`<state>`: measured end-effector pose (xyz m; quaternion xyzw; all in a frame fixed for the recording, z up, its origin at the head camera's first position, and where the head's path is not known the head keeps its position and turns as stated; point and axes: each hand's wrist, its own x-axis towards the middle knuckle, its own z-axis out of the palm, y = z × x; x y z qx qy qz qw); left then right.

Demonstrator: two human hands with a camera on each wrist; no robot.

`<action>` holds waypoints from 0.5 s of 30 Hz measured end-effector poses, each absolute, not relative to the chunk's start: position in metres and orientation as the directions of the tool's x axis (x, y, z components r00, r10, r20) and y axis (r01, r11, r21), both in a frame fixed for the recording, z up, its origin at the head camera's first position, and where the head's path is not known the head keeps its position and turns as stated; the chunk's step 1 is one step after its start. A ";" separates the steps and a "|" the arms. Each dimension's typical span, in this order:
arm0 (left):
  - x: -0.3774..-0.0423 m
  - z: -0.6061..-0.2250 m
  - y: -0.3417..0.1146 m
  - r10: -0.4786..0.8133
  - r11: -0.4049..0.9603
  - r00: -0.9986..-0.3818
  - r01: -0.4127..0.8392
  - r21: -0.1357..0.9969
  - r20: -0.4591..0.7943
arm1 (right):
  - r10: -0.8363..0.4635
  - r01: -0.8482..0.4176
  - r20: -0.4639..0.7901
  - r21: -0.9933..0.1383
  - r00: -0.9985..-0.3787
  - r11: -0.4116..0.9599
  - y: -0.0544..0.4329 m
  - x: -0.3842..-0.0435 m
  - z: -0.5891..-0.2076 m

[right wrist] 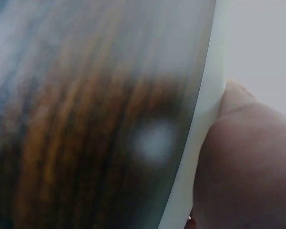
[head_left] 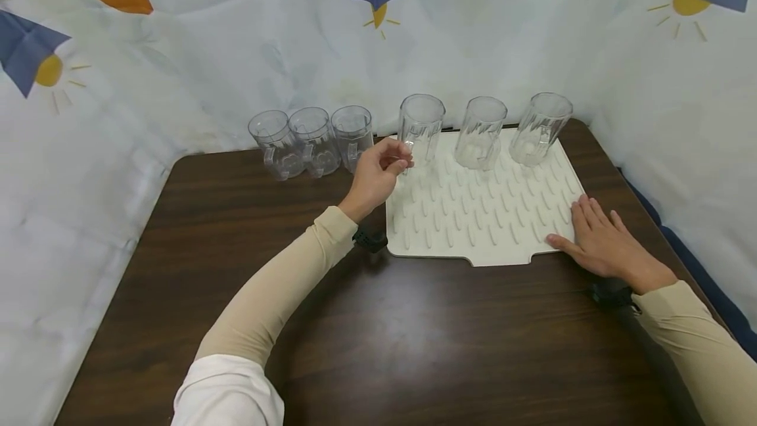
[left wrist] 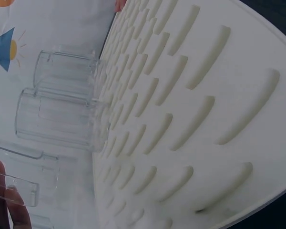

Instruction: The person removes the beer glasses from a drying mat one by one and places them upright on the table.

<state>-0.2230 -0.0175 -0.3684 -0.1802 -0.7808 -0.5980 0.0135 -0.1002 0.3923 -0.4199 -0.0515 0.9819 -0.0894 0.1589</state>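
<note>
1. Clear mug stands on the white board's rear left, its handle held in the left hand's narrow, pinching grip.
2. Left forearm slants forward and inward over the bench.
3. Right hand lies palm down at the board's right edge, thumb spread, grip wide.

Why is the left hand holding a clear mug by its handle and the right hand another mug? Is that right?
The right hand holds no mug: the head view shows it resting at the edge of the white mat. The left hand does hold a clear mug by its handle.
</note>
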 end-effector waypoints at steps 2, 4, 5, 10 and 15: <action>-0.221 -0.368 -0.019 0.276 0.224 -0.929 0.313 0.923 0.249 | -0.130 -0.073 -0.302 -0.192 -0.944 0.979 0.393 -0.100 -0.420; -0.219 -0.367 -0.021 0.287 0.217 -0.923 0.324 0.921 0.257 | -0.131 -0.074 -0.303 -0.194 -0.944 0.978 0.393 -0.101 -0.420; -0.218 -0.367 -0.022 0.292 0.213 -0.921 0.326 0.921 0.258 | -0.133 -0.076 -0.302 -0.195 -0.944 0.978 0.393 -0.101 -0.421; -0.211 -0.365 -0.026 0.325 0.179 -0.906 0.341 0.923 0.272 | -0.128 -0.074 -0.302 -0.184 -0.945 0.980 0.391 -0.101 -0.421; -0.206 -0.364 -0.027 0.345 0.169 -0.896 0.351 0.921 0.278 | -0.126 -0.072 -0.310 -0.181 -0.942 0.981 0.392 -0.100 -0.420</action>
